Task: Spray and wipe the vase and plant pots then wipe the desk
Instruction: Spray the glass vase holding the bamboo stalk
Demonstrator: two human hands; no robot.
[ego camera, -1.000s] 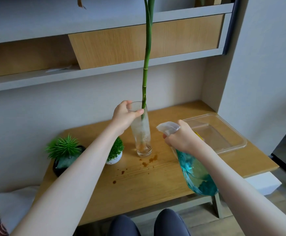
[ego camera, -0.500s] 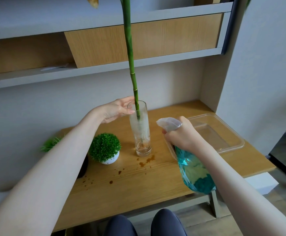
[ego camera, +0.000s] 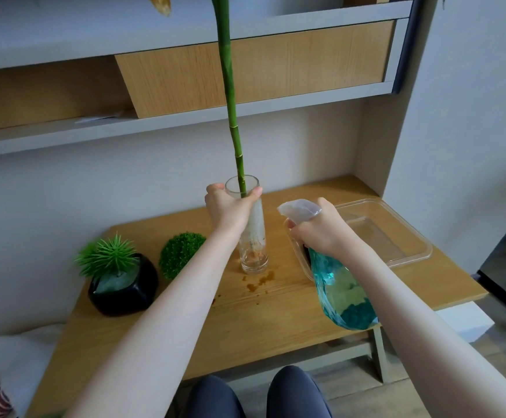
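A tall clear glass vase (ego camera: 254, 254) stands near the middle of the wooden desk (ego camera: 269, 315), with a long green bamboo stem (ego camera: 230, 95) rising out of it. My left hand (ego camera: 229, 211) is wrapped around the vase just under its rim. My right hand (ego camera: 321, 230) grips a blue spray bottle (ego camera: 340, 292) with a clear trigger head, its nozzle pointing left at the vase. A black pot with a spiky green plant (ego camera: 122, 282) sits at the desk's left. A round green plant (ego camera: 179, 253) stands beside it, its pot hidden by my forearm.
Brown stains (ego camera: 260, 280) lie on the desk in front of the vase. A clear plastic tray (ego camera: 396, 233) sits at the right behind the bottle. Shelves (ego camera: 185, 116) hang above the desk. White cloth (ego camera: 16, 357) lies low at the left. My knees (ego camera: 257, 396) are below the front edge.
My left hand has closed around the vase's upper part, where it was only touching the rim half a second ago. The stem leans more to the left. The spray bottle stays put.
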